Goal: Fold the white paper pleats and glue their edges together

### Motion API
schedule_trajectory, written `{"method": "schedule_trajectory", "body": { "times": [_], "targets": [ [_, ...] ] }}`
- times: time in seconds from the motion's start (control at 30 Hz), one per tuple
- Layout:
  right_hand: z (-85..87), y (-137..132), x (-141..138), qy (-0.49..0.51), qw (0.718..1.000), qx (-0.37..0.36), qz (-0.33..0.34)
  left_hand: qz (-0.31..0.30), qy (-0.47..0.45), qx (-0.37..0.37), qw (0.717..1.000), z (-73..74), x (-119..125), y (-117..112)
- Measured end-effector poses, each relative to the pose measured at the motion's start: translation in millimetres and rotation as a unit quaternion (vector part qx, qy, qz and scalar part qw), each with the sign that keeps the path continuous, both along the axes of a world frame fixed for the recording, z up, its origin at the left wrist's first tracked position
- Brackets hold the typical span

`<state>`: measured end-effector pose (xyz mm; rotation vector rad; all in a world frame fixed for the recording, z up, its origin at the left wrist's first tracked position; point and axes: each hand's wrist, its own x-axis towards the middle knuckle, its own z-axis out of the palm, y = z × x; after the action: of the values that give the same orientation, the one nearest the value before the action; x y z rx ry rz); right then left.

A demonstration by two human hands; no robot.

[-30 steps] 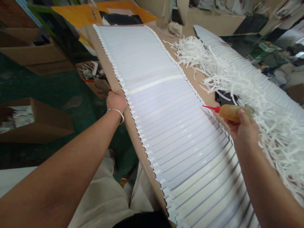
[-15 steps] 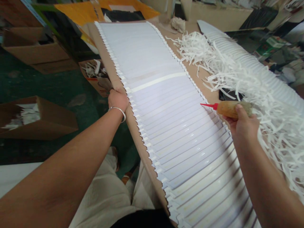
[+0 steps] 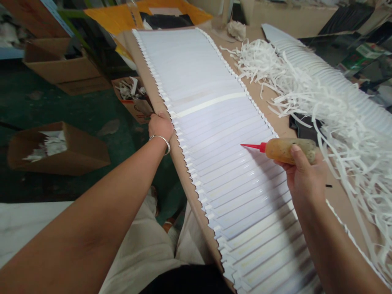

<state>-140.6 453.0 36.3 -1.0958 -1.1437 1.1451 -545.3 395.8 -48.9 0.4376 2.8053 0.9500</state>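
My right hand (image 3: pixel 306 175) is closed around an amber squeeze glue bottle (image 3: pixel 283 150) with a pointed red nozzle. The nozzle tip points left, over the middle of a long row of overlapping white paper sheets (image 3: pixel 214 81); whether it touches them I cannot tell. Glossy wet-looking streaks lie on the strips just below the tip. My left hand (image 3: pixel 161 126), with a silver bangle on the wrist, is closed at the left edge of the brown tabletop (image 3: pixel 177 159), beside the sheets' jagged ends. Its fingers are partly hidden.
A heap of shredded white paper strips (image 3: pixel 306 90) covers the table's right side, beside another fanned row of sheets (image 3: pixel 301 49). Cardboard boxes (image 3: pixel 87 147) with paper scraps stand on the green floor at left. A yellow-orange sheet (image 3: pixel 113 18) lies beyond the table's far end.
My right hand has moved the glue bottle left and slightly nearer across the sheets. My left hand stays at the table edge. The whole view has shifted slightly.
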Motion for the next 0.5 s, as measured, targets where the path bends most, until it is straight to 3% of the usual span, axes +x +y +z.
{"method": "schedule_trajectory", "body": {
  "times": [0.23, 0.5],
  "targets": [
    [-8.5, -34, -18, -0.013, 1.0, -0.028, 0.004, 0.007, -0.006, 0.001, 1.0, -0.7, 0, 0],
    [-25.3, -63, -25, -0.109, 0.993, -0.004, 0.047, 0.019, -0.01, 0.004, 1.0, -3.6, 1, 1]
  ]
}}
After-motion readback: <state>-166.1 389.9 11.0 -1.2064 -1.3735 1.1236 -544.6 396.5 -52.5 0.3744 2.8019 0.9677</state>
